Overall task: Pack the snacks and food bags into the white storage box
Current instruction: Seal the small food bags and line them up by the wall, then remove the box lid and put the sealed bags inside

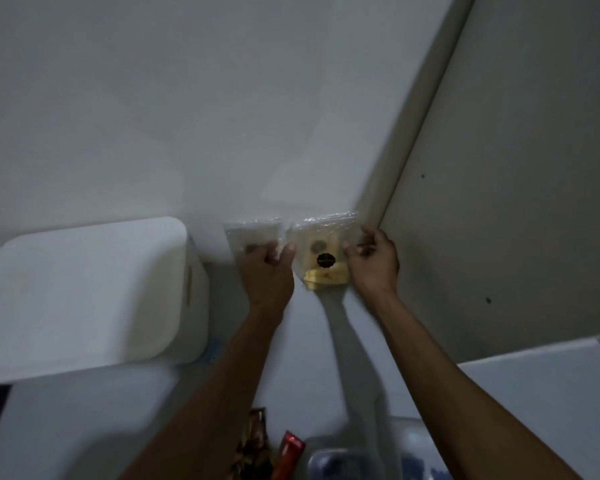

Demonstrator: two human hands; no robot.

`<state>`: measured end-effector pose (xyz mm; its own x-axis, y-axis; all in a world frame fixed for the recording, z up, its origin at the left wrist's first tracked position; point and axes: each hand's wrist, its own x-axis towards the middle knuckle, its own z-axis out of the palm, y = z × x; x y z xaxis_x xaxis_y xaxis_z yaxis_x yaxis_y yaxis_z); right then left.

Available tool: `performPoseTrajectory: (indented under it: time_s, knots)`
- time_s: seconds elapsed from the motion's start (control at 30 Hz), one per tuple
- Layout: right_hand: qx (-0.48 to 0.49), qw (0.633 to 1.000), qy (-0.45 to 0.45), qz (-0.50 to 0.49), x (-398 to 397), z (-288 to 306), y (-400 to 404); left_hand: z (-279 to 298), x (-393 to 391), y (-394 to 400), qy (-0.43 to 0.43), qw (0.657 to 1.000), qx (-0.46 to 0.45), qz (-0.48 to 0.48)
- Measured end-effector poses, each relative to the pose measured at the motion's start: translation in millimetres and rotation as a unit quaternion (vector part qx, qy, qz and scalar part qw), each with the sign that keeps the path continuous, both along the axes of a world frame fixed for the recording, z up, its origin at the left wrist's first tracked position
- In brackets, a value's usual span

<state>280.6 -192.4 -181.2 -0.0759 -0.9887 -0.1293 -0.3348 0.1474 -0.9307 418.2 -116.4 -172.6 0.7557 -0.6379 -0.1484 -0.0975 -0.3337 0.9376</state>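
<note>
Left hand [267, 268] clamped on one clear food bag [253, 237], right hand [373, 263] pinching the edge of a second clear bag [323, 251], both against the wall. White storage box [84, 296] left, lid shut. Red snack packet [290, 452] and brown wrappers [253, 441] below, between forearms.

Two bare forearms in view, no sleeves. Left hand [267, 268] and right hand [373, 265] bare: no gloves, watch, rings.
</note>
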Motion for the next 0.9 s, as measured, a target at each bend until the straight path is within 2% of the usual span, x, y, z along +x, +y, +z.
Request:
performPoseTrajectory:
  time_s: [0.13,0.23,0.4,0.63,0.9]
  knots:
    - [-0.006,0.999,-0.044,0.017,3.9,30.2,42.8,27.0,4.2,44.3,-0.034,0.999,-0.021,-0.031]
    - [-0.012,0.996,-0.069,0.05,4.6,50.8,88.8,42.8,12.8,94.0,-0.027,0.997,-0.032,-0.071]
    - [0.016,0.991,-0.04,0.128,7.4,68.2,185.1,62.8,36.3,206.2,-0.029,0.991,-0.013,-0.134]
    - [-0.006,0.981,0.008,0.193,56.1,82.6,298.7,71.2,111.6,346.3,-0.09,0.994,-0.009,-0.062]
    - [-0.046,0.977,0.049,0.2,131.4,92.9,313.8,78.2,199.9,376.1,-0.119,0.993,-0.012,0.024]
